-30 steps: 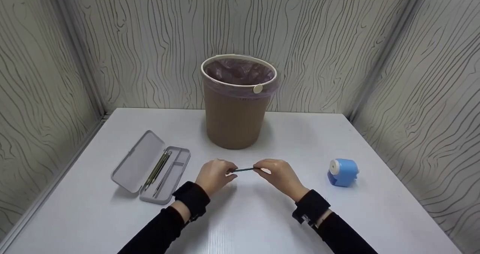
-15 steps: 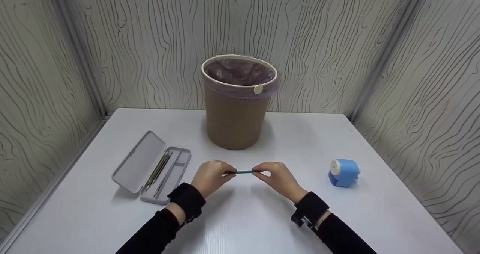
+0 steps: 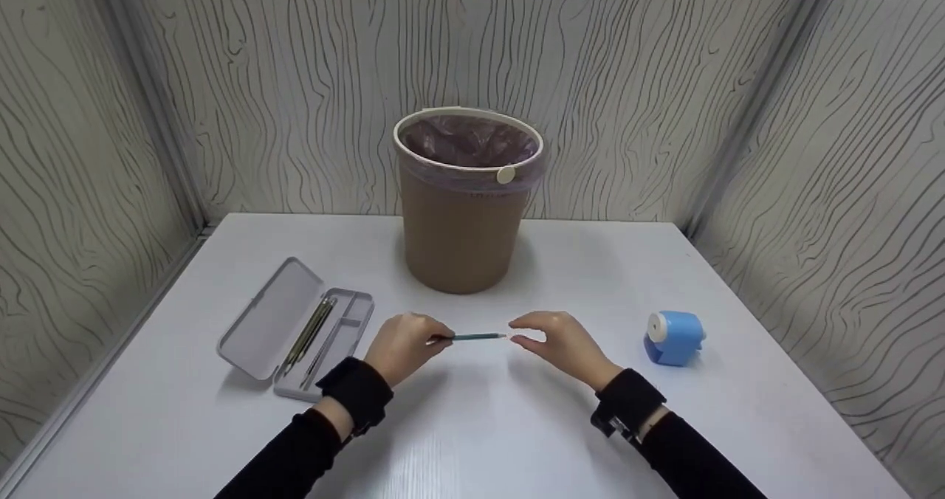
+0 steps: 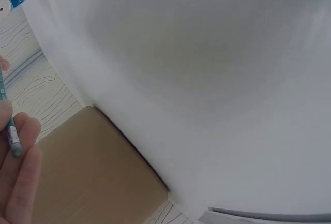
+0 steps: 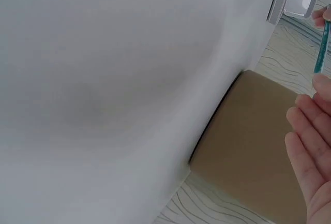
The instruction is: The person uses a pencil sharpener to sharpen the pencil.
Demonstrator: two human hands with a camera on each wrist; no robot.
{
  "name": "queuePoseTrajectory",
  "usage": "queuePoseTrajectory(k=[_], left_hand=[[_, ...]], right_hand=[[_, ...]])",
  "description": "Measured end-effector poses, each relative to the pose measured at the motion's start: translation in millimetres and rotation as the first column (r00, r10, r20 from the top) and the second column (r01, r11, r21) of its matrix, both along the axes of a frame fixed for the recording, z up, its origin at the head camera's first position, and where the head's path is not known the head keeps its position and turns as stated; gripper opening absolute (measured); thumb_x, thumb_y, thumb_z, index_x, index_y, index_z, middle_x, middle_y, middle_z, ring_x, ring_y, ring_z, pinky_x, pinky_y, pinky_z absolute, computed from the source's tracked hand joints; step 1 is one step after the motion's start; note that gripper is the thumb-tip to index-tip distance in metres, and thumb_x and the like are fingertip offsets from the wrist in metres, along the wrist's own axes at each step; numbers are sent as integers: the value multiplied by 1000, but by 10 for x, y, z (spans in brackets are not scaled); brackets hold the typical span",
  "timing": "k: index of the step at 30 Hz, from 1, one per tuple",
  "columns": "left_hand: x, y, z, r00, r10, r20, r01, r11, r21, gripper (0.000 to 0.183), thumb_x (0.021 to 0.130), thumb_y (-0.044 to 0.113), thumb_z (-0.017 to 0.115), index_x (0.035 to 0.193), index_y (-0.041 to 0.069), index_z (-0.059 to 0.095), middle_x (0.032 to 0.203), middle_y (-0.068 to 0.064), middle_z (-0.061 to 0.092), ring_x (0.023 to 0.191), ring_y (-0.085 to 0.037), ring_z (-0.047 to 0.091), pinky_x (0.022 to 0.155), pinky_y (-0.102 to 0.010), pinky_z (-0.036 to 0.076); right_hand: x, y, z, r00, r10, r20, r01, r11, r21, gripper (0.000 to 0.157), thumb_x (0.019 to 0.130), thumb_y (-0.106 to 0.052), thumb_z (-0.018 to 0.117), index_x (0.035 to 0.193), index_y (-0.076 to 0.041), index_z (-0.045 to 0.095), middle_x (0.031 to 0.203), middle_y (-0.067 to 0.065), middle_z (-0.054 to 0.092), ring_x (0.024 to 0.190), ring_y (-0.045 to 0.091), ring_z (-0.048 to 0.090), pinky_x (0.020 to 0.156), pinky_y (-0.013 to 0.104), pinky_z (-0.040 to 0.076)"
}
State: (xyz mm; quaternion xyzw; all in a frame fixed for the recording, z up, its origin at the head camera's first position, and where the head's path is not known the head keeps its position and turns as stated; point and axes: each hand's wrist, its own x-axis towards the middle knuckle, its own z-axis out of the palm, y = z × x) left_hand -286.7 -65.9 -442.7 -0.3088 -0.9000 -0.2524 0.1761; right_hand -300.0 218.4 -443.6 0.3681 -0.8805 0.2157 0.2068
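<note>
A teal pencil (image 3: pixel 476 336) lies level above the white table, its sharpened tip pointing right. My left hand (image 3: pixel 406 345) pinches it near the other end between thumb and fingers. In the left wrist view, the pencil's grey eraser (image 4: pixel 16 150) sticks out past those fingers. At the tip, my right hand (image 3: pixel 567 345) has its thumb and forefinger parted, with a small gap to the pencil point. The right wrist view shows the right fingers (image 5: pixel 310 136) fairly straight, while the thumb there covers the pencil's tip.
An open grey pencil case (image 3: pixel 354 336) with several pencils stands at the left. A blue pencil sharpener (image 3: pixel 678 338) with a white knob sits at the right. Behind the hands is a brown bin (image 3: pixel 461 233) with a purple liner. Patterned walls enclose the table (image 3: pixel 472 440).
My right fingers have let go of the pencil's tip and moved slightly right. My left hand has shifted a little left with the pencil, and more of its length now shows.
</note>
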Motion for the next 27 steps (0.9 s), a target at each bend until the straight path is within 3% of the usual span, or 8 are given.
queuePoseTrajectory(k=[9, 15, 18, 20, 24, 27], left_hand=[[3, -163, -43, 999, 21, 23, -21, 1000, -1, 9, 85, 6, 81, 93, 9, 83, 87, -4, 81, 77, -15, 77, 68, -24, 61], [12, -232, -81, 999, 35, 8, -35, 999, -13, 8, 85, 8, 81, 92, 11, 83, 86, -3, 81, 77, -15, 77, 69, -25, 61], [15, -252, -98, 999, 36, 7, -36, 999, -9, 8, 84, 7, 81, 91, 10, 83, 85, -4, 81, 76, -16, 77, 69, -26, 61], [15, -259, -104, 999, 34, 12, -34, 999, -5, 8, 84, 6, 81, 91, 9, 83, 86, -5, 81, 76, -16, 77, 69, -26, 62], [18, -272, -101, 999, 26, 19, -26, 1000, -6, 8, 84, 4, 81, 91, 7, 83, 86, -6, 81, 77, -17, 77, 69, -25, 62], [23, -283, -86, 1000, 20, 22, -20, 1000, -4, 8, 84, 4, 80, 92, 7, 83, 86, -6, 81, 76, -17, 77, 68, -26, 61]], right_hand=[[-57, 534, 235, 982, -149, 118, 133, 982, 131, 31, 88, -7, 78, 117, 3, 73, 115, 20, 77, 108, 35, 74, 93, 47, 60], [-95, 977, 408, 953, -240, 185, 184, 943, 277, 48, 87, -12, 80, 127, 10, 65, 126, 28, 70, 117, 45, 67, 100, 55, 55], [-101, 1178, 479, 924, -302, 236, 216, 919, 330, 56, 85, -15, 82, 131, 11, 61, 129, 30, 67, 120, 47, 65, 102, 56, 53], [-97, 1307, 513, 893, -344, 291, 235, 907, 350, 63, 84, -16, 84, 134, 11, 59, 130, 30, 66, 109, 44, 69, 102, 57, 52], [-71, 1547, 539, 836, -393, 382, 254, 896, 365, 75, 78, -17, 87, 138, 14, 54, 132, 34, 63, 112, 46, 67, 104, 60, 50], [-43, 1718, 534, 820, -406, 404, 253, 890, 379, 82, 74, -17, 90, 137, 17, 51, 131, 36, 63, 121, 52, 61, 104, 60, 50]])
